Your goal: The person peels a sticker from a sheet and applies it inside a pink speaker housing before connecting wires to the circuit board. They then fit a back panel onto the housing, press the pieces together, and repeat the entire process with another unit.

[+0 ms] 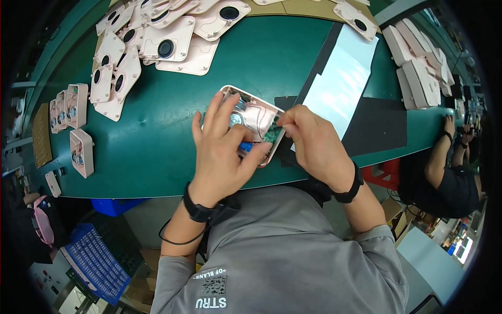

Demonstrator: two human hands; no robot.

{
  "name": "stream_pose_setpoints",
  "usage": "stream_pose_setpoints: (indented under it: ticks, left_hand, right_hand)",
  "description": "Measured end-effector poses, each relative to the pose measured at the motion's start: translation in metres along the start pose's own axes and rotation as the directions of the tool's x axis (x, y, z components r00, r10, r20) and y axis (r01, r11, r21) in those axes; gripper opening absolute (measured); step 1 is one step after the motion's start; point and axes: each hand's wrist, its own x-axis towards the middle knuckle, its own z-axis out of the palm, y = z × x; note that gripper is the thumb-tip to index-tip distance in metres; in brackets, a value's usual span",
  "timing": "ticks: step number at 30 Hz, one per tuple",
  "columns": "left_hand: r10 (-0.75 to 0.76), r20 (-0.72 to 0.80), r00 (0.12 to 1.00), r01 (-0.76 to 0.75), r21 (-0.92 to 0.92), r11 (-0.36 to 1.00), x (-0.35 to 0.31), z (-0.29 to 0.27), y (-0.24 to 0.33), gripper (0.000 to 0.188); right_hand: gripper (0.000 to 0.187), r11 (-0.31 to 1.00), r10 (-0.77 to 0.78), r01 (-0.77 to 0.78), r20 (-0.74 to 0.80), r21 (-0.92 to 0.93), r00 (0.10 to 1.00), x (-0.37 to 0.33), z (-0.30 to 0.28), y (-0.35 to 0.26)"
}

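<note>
An open pink plastic housing lies on the green bench mat near its front edge. Inside it I see a round silver part, thin wires and a small green circuit board. My left hand lies over the housing's left side with fingers spread, holding it, and a blue part shows under its fingers. My right hand pinches at the green circuit board at the housing's right edge. Both wrists wear black straps.
A heap of pink covers with black round holes lies at the back left. Assembled pink housings stand at the left edge, more at the right. A pale sheet and black mat lie right. Another person's arm works at far right.
</note>
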Motion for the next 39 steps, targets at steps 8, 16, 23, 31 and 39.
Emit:
stream_pose_setpoints:
  ticks: [8, 16, 23, 31, 39]
  left_hand:
    - [0.042, 0.004, 0.999, -0.042, 0.010, 0.999, 0.002, 0.001, -0.001, 0.027]
    - [0.104, 0.039, 0.994, -0.102, -0.042, 0.994, -0.019, -0.007, -0.002, 0.019]
    - [-0.006, -0.048, 0.999, 0.004, -0.038, 0.999, -0.032, -0.007, 0.004, 0.013]
    - [-0.043, -0.057, 0.997, 0.035, -0.138, 0.990, -0.036, -0.003, -0.001, 0.010]
    - [-0.046, -0.044, 0.998, 0.033, -0.260, 0.965, -0.034, -0.002, -0.005, 0.011]
  right_hand:
    - [0.003, 0.893, 0.277, -0.267, 0.027, 0.362, 0.961, -0.040, 0.010, -0.019]
    - [0.003, 0.916, 0.156, -0.212, 0.186, 0.339, 0.970, -0.012, -0.020, -0.022]
    - [0.008, 0.974, -0.196, 0.125, 0.425, 0.189, 0.884, 0.033, -0.013, -0.026]
    - [0.010, 0.972, -0.233, 0.218, 0.506, 0.089, 0.830, 0.049, -0.008, -0.026]
    - [0.010, 0.970, -0.235, 0.188, 0.412, 0.151, 0.880, 0.043, -0.001, -0.023]
